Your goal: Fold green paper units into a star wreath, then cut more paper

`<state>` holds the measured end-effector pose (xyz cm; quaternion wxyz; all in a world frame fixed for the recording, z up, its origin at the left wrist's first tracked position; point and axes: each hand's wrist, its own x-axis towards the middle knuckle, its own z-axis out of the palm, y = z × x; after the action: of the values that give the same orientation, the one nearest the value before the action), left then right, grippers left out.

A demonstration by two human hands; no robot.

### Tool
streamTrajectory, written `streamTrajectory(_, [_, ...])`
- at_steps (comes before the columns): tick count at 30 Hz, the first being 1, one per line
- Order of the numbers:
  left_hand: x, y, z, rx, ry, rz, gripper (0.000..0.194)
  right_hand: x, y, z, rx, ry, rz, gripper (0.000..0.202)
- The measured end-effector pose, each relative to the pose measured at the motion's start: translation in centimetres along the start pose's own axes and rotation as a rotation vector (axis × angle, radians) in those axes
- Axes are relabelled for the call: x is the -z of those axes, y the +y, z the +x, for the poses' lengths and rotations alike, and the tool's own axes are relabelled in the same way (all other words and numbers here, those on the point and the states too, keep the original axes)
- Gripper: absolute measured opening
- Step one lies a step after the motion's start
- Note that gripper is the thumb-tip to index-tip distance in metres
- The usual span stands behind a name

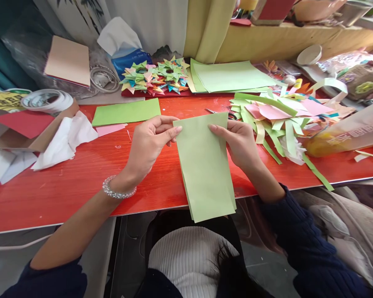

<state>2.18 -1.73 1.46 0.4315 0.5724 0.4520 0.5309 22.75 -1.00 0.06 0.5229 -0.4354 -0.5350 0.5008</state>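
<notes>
A pale green paper [205, 169], in layers whose edges are slightly offset, hangs over the front edge of the red table [90, 186]. My left hand [152, 142] pinches its upper left corner between thumb and fingers. At the upper right corner my right hand [239, 142] grips the same paper, its thumb on top and the other fingers partly hidden behind. Scissors [231, 116] lie just behind my right hand, partly covered. Back left of the paper rests a brighter green sheet [127, 111] with a pink piece [110, 129] under its front edge.
Paper strips and scraps [286, 111] are heaped at the right, beside a plastic bag [351, 128]. Folded paper stars [155, 76] and green sheets [233, 76] lie at the back. A cardboard box [43, 138], tape rolls [46, 101] and tissue [68, 138] are left.
</notes>
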Motion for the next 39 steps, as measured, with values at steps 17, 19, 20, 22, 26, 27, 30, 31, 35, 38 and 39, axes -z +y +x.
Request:
streamTrajectory(17, [0.1,0.0,-0.1,0.0,0.009,0.048,0.013,0.1,-0.3,-0.3,0.007,-0.017,-0.019,0.019])
streamTrajectory(19, [0.1,0.0,-0.1,-0.005,0.005,0.036,0.012,0.1,-0.3,-0.4,0.01,-0.021,-0.011,0.018])
streamTrajectory(20, [0.1,-0.1,0.0,-0.005,0.003,0.028,0.011,0.1,-0.3,-0.4,0.01,-0.022,-0.013,0.019])
streamTrajectory(22, [0.2,-0.2,0.0,-0.003,0.002,0.007,0.011,0.1,-0.2,-0.4,0.009,-0.017,-0.034,0.021])
streamTrajectory(26, [0.1,-0.4,0.1,0.056,-0.06,-0.025,0.017,0.0,-0.2,-0.1,0.041,0.024,-0.103,0.024])
streamTrajectory(27, [0.0,-0.4,0.1,0.095,-0.115,-0.038,0.022,0.0,-0.3,0.1,0.063,0.037,-0.112,0.024])
streamTrajectory(30, [-0.4,-0.5,-0.3,0.249,-0.301,-0.091,0.035,-0.1,-0.8,1.2,0.147,0.07,-0.125,0.024])
streamTrajectory(31, [-0.6,-0.6,-0.5,0.293,-0.332,-0.1,0.037,-0.1,-1.0,1.6,0.164,0.082,-0.139,0.025])
streamTrajectory(35, [-0.7,-0.8,-0.7,0.327,-0.269,-0.095,0.034,-0.2,-1.7,2.6,0.104,0.047,-0.18,0.037])
streamTrajectory(38, [-0.5,-0.8,-0.4,0.238,-0.162,-0.12,0.028,0.0,-1.7,2.0,-0.003,-0.093,-0.118,0.041])
streamTrajectory(39, [-0.4,-0.8,-0.2,0.204,-0.129,-0.131,0.026,0.1,-1.5,1.6,-0.045,-0.138,-0.097,0.039])
